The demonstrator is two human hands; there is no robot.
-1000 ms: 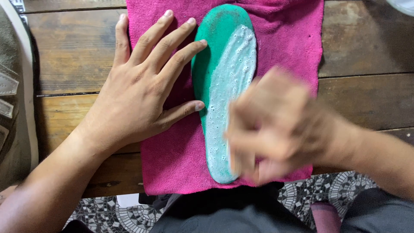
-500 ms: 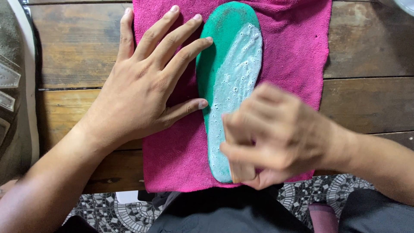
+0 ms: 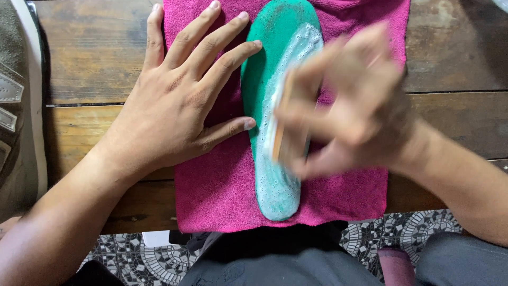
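A green insole [image 3: 275, 69] lies lengthwise on a pink towel [image 3: 222, 196], covered with white foam along its right side and lower end. The towel is spread on a wooden table [image 3: 95, 58], its near edge at the table's front. The left hand [image 3: 174, 100] lies flat and wide on the towel just left of the insole, fingertips and thumb touching the insole's edge. The right hand [image 3: 349, 106] is blurred over the middle of the insole, fingers curled around a small brush [image 3: 278, 132] pressed to the foam. Far left of the towel a grey shoe [image 3: 16, 106] sits at the table's edge. Below the towel show dark trousers and patterned floor tiles [image 3: 418, 228].
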